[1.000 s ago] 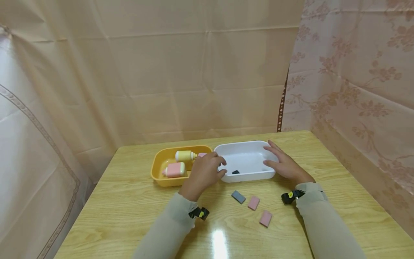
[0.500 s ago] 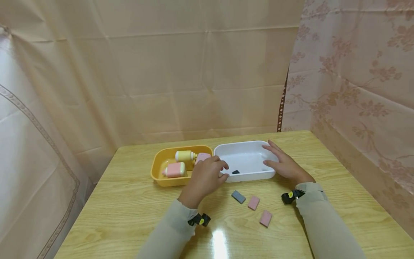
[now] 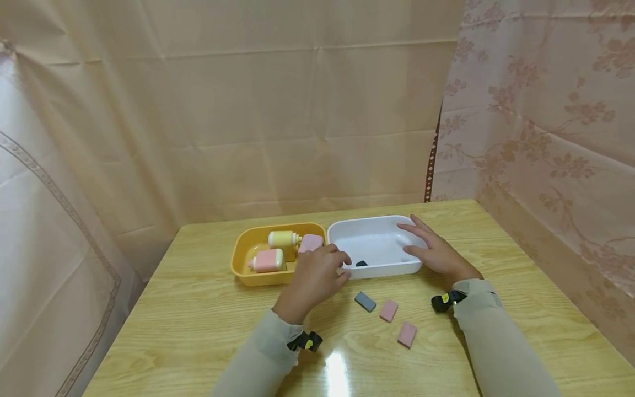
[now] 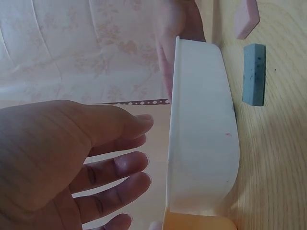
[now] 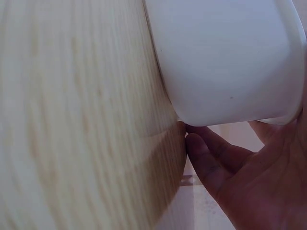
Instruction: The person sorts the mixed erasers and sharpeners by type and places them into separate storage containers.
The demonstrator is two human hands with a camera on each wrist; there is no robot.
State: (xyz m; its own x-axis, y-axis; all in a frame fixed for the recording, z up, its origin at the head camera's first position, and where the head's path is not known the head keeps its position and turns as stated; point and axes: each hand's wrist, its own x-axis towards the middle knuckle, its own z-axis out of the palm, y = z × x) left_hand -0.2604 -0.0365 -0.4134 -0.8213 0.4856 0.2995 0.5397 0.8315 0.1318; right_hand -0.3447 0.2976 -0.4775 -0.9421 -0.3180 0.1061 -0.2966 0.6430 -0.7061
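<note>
My left hand (image 3: 317, 278) hovers where the yellow tray (image 3: 237, 264) meets the white tray (image 3: 384, 270), fingers loosely bent. In the left wrist view nothing sits between its thumb and fingers. At the white tray's right end, my right hand (image 3: 439, 253) holds the rim. Its thumb and index finger reach over it, while other fingers lie outside near the base in the right wrist view. A small black piece (image 3: 361, 263) lies inside the white tray. The yellow tray holds a yellow bottle (image 3: 283, 239), a peach-pink bottle (image 3: 268, 260) and a light pink object (image 3: 311, 242), partly hidden.
In front of the white tray, a grey block (image 3: 365, 301) and two pink blocks, one nearer the tray (image 3: 389, 311) and one nearer me (image 3: 407, 334), lie on the wooden table (image 3: 188, 331). Beige curtains (image 3: 307, 110) hang behind the table.
My left hand has shifted slightly right and down, uncovering more of the light pink object. The right index finger reaches a little farther over the white tray. The trays and blocks have stayed put.
</note>
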